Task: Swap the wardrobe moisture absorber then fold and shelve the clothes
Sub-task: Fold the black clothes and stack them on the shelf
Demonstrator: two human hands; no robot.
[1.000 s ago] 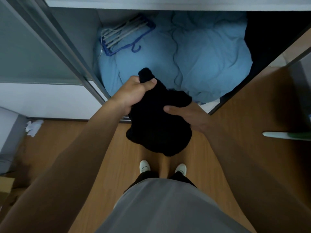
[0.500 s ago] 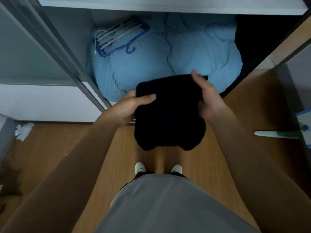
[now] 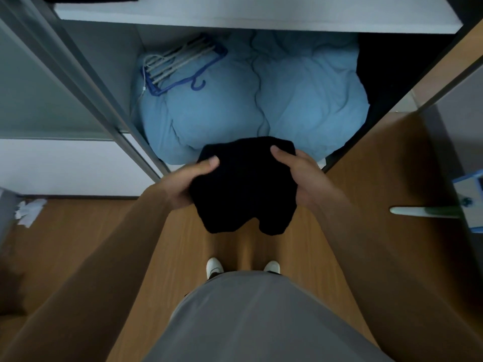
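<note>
Here we are at the open wardrobe (image 3: pixel 109 64), the person standing square to it on the wooden floor (image 3: pixel 86 244), and the bottom bay is stuffed with a big blue duvet (image 3: pixel 308 100). Above it runs a white shelf (image 3: pixel 235 19), and that, I'd say, is where this is headed. The piece in play is the black garment (image 3: pixel 243 194), held in the air just in front of the duvet's near edge, touching neither shelf nor floor, its lower part hanging in two loose lobes. So the fold looks part done to me, not finished. A bundle of hangers (image 3: pixel 183 64) lies on the duvet's back left corner, well out of the way. Now the grip: left hand (image 3: pixel 183 184) clasps the garment's left side and right hand (image 3: pixel 303 176) clasps its right, each thumb laid over the top face, fingers tucked underneath out of sight. Nice even hold. To do this well, I'd want those hanging ends turned up and under so it makes one flat packet with the edges lined up, because dark cloth in this dim light hides a crooked crease. Then raise it level on both hands and slide it onto the shelf flat rather than dropping it, or it may spring open. No moisture absorber that I can make out from here.
</note>
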